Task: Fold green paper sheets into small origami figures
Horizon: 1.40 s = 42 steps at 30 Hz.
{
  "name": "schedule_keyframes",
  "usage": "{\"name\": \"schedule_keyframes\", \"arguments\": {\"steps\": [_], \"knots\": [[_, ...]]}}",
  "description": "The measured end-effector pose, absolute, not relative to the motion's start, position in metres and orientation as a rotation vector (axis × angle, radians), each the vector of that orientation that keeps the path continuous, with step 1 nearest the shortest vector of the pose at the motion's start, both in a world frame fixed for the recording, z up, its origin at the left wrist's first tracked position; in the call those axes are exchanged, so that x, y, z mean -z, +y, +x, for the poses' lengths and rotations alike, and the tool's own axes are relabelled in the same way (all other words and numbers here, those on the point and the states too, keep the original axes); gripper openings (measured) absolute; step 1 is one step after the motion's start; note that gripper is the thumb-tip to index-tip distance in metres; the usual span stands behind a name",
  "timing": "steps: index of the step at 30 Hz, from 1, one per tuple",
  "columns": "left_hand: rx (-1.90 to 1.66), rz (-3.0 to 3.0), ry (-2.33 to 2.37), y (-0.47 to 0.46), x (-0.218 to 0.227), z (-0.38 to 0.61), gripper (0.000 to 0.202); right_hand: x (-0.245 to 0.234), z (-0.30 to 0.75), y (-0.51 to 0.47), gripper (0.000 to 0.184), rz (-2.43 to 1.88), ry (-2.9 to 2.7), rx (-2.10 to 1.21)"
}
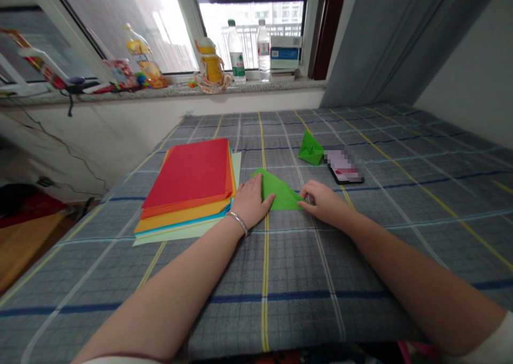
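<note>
A green sheet of paper (pixel 280 190), folded into a triangle, lies flat on the grey checked cloth (pixel 280 268). My left hand (pixel 250 202), with a bracelet at the wrist, rests flat on the paper's left part, fingers stretched out. My right hand (pixel 323 201) presses its fingertips together on the paper's right corner. A finished green folded paper shape (pixel 310 149) stands farther back, to the right.
A stack of coloured paper sheets (pixel 188 190), red on top, lies left of my hands. A phone (pixel 344 166) lies beside the green shape. Bottles (pixel 236 51) and other items stand on the window sill at the back.
</note>
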<state>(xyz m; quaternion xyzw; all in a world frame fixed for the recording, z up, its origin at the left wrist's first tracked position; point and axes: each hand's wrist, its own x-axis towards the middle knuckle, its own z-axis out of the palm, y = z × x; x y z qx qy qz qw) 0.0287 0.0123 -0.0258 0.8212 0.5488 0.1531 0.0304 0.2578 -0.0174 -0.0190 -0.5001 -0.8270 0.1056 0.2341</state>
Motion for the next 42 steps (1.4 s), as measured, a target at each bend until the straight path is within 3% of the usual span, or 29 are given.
{"name": "schedule_keyframes", "arguments": {"steps": [4, 8, 16, 22, 35, 42], "knots": [[-0.862, 2.222, 1.527, 0.019, 0.028, 0.027, 0.082, 0.018, 0.267, -0.014, 0.008, -1.237, -2.214, -0.329], [-1.046, 2.041, 1.068, 0.019, 0.026, 0.025, 0.078, 0.016, 0.271, -0.013, 0.004, -1.284, -2.173, -0.222], [-0.782, 2.657, 0.607, 0.005, 0.008, 0.027, 0.046, 0.019, 0.271, -0.01, 0.011, -1.492, -2.088, -0.103], [-0.372, 2.99, 0.388, -0.004, 0.004, 0.036, 0.058, 0.033, 0.272, -0.003, 0.026, -1.391, -2.103, -0.198], [-0.23, 2.951, 0.417, -0.02, 0.007, 0.039, 0.057, 0.029, 0.268, -0.005, 0.043, -1.316, -2.106, -0.51], [-0.318, 2.962, 0.965, -0.021, 0.013, 0.041, 0.054, 0.031, 0.267, -0.004, 0.04, -1.255, -2.083, -0.52]]}}
